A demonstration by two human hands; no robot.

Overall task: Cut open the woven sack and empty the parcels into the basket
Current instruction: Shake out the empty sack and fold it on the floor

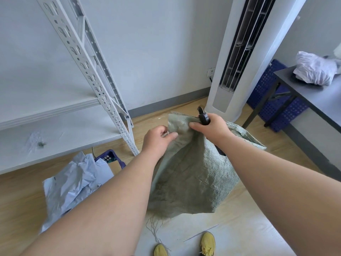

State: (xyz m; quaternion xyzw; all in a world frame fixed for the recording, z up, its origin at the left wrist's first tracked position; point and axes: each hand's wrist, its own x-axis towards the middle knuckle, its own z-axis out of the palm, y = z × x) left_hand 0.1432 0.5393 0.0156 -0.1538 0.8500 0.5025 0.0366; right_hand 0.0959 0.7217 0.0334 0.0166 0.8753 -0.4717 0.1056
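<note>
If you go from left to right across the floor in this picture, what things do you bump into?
Metal shelf rack → pale blue parcels in the blue basket → green woven sack held by both hands → white tower fan → grey table.

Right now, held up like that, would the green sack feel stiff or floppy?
Probably floppy: the sack drapes and creases between the left hand and right hand. Likely light, since it hangs flat. Loose threads trail from its bottom edge, so it may fray.

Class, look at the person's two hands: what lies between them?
In the head view, a bunched fold of the green woven sack spans between left hand and right hand.
</note>
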